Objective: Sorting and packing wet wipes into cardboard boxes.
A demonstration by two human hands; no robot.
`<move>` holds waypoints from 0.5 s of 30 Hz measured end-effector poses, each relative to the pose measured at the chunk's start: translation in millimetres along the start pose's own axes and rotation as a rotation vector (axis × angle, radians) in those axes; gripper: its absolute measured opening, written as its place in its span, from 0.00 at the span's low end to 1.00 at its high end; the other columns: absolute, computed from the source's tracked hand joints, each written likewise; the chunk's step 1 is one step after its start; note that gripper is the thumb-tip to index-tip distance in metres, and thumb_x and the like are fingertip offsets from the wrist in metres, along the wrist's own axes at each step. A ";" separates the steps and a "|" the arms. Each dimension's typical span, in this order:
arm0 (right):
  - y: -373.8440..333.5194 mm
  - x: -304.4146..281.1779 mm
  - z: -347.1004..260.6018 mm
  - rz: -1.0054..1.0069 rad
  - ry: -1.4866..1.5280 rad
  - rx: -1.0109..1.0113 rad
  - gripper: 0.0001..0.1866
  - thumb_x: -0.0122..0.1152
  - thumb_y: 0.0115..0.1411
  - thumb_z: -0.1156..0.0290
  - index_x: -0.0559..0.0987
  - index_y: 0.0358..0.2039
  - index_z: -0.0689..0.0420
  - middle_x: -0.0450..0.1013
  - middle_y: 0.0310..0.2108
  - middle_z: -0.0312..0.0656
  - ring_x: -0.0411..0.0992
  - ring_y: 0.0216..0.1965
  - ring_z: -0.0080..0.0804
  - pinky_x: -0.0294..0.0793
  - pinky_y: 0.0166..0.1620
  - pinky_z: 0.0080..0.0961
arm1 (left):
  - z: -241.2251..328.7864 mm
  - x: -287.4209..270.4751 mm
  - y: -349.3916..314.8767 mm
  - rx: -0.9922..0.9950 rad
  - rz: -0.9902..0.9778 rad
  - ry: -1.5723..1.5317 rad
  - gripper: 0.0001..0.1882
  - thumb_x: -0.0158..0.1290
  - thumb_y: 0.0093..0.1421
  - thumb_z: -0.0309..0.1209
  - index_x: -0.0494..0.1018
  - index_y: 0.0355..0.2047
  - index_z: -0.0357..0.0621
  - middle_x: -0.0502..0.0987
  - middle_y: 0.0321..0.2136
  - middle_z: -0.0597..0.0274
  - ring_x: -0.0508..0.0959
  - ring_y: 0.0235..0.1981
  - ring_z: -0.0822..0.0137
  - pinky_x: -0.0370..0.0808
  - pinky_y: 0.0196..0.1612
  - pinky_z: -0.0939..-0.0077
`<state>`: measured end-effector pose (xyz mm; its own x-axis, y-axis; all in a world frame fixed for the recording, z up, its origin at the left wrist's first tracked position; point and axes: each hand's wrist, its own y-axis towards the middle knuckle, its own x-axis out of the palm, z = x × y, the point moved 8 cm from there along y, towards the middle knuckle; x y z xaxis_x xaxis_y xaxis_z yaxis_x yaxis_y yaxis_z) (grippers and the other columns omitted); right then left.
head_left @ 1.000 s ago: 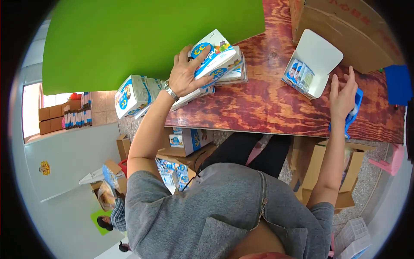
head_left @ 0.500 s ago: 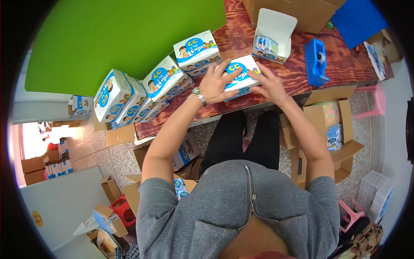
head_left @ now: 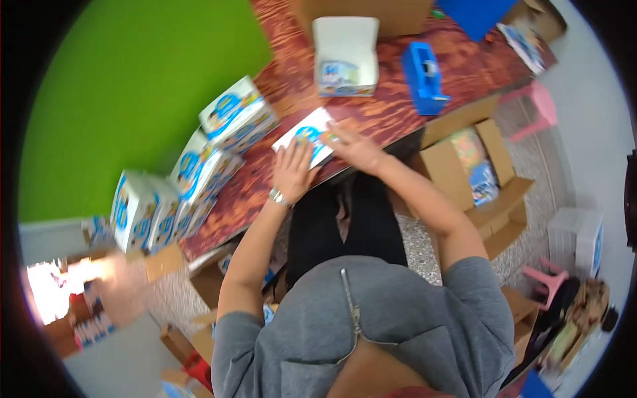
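Note:
A white and blue printed carton (head_left: 320, 120) lies at the table's near edge between my hands. My left hand (head_left: 293, 174) grips its left near corner, the fingers across the top and the thumb along the near side. At the right end, my right hand (head_left: 358, 150) rests open on the top with its fingers spread. Just beyond stands an identical-looking carton with its lid up (head_left: 346, 40), small packets (head_left: 340, 71) inside. To the left are stacked closed cartons (head_left: 229, 113) and a row of cartons (head_left: 142, 209). Motion blurs the prints.
A blue tape dispenser (head_left: 424, 79) stands on the reddish patterned table (head_left: 391, 63), right of the raised lid. Behind is a large brown cardboard box (head_left: 398, 14). A green panel (head_left: 146, 99) borders the left. Open cardboard boxes (head_left: 446, 169) and a pink stool (head_left: 539, 106) stand on the right.
The view has turned and shifted, so the table things appear further left. The carton under my hands now lies tilted, and my right hand's fingers have spread over its top.

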<state>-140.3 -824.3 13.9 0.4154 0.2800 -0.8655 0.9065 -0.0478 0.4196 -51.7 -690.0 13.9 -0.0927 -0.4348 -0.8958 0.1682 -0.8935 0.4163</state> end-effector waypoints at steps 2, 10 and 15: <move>8.4 -31.4 -16.1 -0.024 0.235 0.118 0.28 0.62 0.58 0.73 0.72 0.60 0.48 0.68 0.60 0.46 0.70 0.59 0.47 0.73 0.58 0.37 | -8.5 -9.3 -14.4 -0.047 -0.047 0.014 0.31 0.61 0.57 0.37 0.69 0.62 0.53 0.67 0.63 0.52 0.62 0.66 0.45 0.60 0.64 0.45; -118.0 -178.6 253.6 0.297 -0.089 0.922 0.18 0.60 0.64 0.58 0.82 0.40 0.62 0.79 0.41 0.49 0.76 0.45 0.35 0.74 0.48 0.34 | 9.2 -11.0 11.1 0.005 -0.057 -0.024 0.29 0.58 0.58 0.30 0.69 0.62 0.54 0.66 0.63 0.53 0.60 0.67 0.44 0.58 0.64 0.41; -131.3 -131.2 281.9 0.300 0.609 1.289 0.19 0.62 0.63 0.56 0.83 0.36 0.62 0.79 0.32 0.38 0.74 0.36 0.26 0.72 0.41 0.27 | 9.1 -7.1 8.7 -0.006 -0.054 -0.057 0.30 0.59 0.58 0.30 0.69 0.62 0.56 0.66 0.64 0.56 0.59 0.68 0.45 0.57 0.65 0.40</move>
<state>-292.4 -1125.0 -4.8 0.7988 0.4440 -0.4058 0.3672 -0.8943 -0.2558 -58.5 -695.7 25.3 -0.1572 -0.3914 -0.9067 0.1672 -0.9154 0.3662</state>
